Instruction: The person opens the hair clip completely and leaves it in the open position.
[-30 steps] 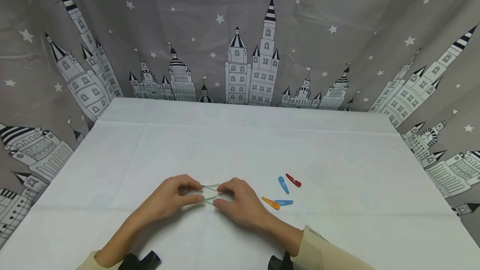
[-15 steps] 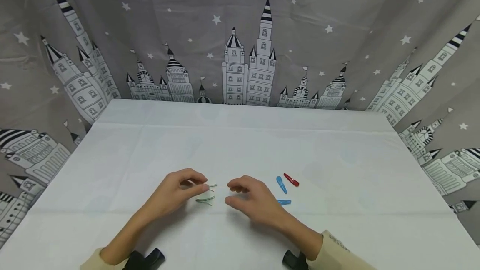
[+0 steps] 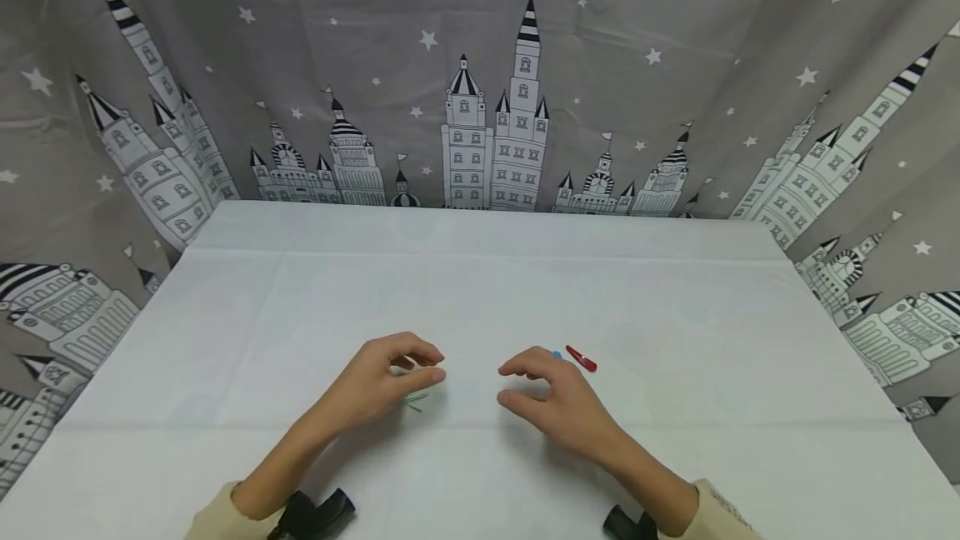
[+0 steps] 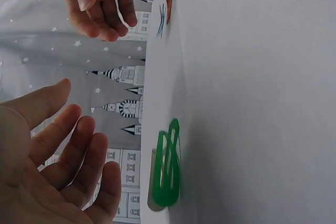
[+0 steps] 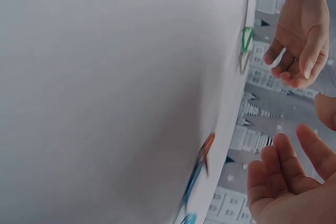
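My left hand [image 3: 386, 377] hovers with relaxed fingers and holds nothing. Below it a green snap hair clip [image 4: 167, 174] lies on the white cloth, with a grey-beige clip [image 4: 154, 195] partly hidden behind. My right hand [image 3: 566, 402] is also free of any object, its fingers loosely bent and apart from the cloth. Under and beyond the right hand lie an orange hair clip [image 5: 209, 142] and a blue one [image 5: 193, 182]. Another blue clip [image 3: 557, 354] peeks out past the knuckles, beside a red clip [image 3: 581, 358].
A white cloth [image 3: 480, 290] with faint creases covers the table. A grey curtain [image 3: 615, 40] printed with castles and stars hangs behind its far edge. Black wrist straps [image 3: 318, 515] show near both sleeves.
Both hands have let go of the green and grey-beige hair clips, which now lie on the cloth. The right hand has moved right, over the orange and blue clips; the left has risen slightly and shifted right.
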The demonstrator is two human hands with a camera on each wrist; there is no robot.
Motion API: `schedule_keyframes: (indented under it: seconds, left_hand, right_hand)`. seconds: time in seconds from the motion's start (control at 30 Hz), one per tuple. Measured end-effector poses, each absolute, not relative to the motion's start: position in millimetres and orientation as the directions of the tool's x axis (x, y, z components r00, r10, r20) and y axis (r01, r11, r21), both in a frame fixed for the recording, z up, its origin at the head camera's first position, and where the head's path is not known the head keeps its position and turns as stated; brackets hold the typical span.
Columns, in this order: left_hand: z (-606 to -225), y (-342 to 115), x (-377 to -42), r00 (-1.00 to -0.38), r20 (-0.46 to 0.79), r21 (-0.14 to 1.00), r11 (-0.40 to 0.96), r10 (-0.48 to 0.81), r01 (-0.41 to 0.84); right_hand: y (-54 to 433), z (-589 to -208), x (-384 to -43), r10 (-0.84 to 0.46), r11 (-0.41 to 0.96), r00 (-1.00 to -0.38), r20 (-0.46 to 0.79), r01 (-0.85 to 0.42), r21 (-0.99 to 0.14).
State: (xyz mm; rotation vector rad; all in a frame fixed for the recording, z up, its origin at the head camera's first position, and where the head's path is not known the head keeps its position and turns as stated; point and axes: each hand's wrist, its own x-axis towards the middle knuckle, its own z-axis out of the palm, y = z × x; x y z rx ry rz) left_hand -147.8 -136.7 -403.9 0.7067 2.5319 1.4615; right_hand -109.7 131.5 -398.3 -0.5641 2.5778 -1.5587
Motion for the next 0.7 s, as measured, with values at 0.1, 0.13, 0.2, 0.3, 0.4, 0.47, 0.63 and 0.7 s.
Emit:
schedule_keyframes:
  seconds: [0.1,0.13,0.2,0.3,0.4,0.47,0.63,0.7]
  left_hand:
    - [-404,-129,-149,-0.868,0.117,0.841,0.417,0.483,0.345]
    - [-404,-127,-149,-0.863,0.117,0.84,0.415,0.491,0.35]
    - [-404,-122,-148,-0.856,0.114,0.839,0.413,0.504,0.355]
    - [-405,-116,-147,-0.849,0.107,0.841,0.408,0.517,0.355]
    - [-407,-109,-145,-0.837,0.105,0.844,0.397,0.537,0.36]
    - [-408,-103,-144,-0.827,0.108,0.846,0.386,0.551,0.367]
    - [-412,-87,-142,-0.802,0.118,0.85,0.358,0.585,0.387]
    - [-413,-81,-142,-0.797,0.119,0.849,0.356,0.592,0.391]
  right_hand:
    - [144,-402,-106,-0.335,0.431,-0.93,0.154,-0.297,-0.852]
    - [149,-403,-106,-0.328,0.437,-0.93,0.163,-0.303,-0.847]
    - [157,-404,-104,-0.313,0.44,-0.935,0.168,-0.299,-0.847]
    - [168,-405,-102,-0.29,0.448,-0.943,0.164,-0.285,-0.848]
    - [177,-405,-101,-0.272,0.455,-0.95,0.157,-0.27,-0.848]
    - [183,-405,-101,-0.258,0.469,-0.953,0.159,-0.268,-0.842]
    - [191,-404,-100,-0.226,0.489,-0.959,0.171,-0.264,-0.832]
    - [192,-405,-100,-0.216,0.492,-0.962,0.165,-0.253,-0.833]
